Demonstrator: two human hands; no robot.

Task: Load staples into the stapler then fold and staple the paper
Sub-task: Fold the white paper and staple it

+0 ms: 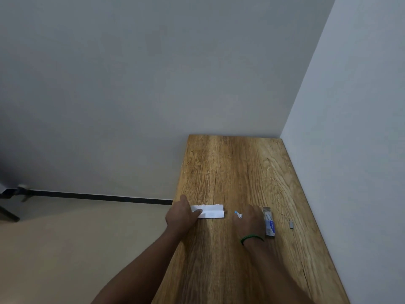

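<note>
Head view looks down on my wooden counter (pixel 230 167) set in a wall corner. My left hand (pixel 182 213) lies flat, fingers spread, pressing the left end of the folded white paper (pixel 211 211) near the counter's left edge. My right hand (pixel 248 220), a green band (pixel 252 238) on its wrist, covers the stapler (pixel 238 214); only a blue and metal tip shows past the fingers, and I cannot tell whether it is gripped. Just beside that hand on the right lies the opened staple box (pixel 269 222). A small grey strip of staples (pixel 291 224) sits apart, further right.
</note>
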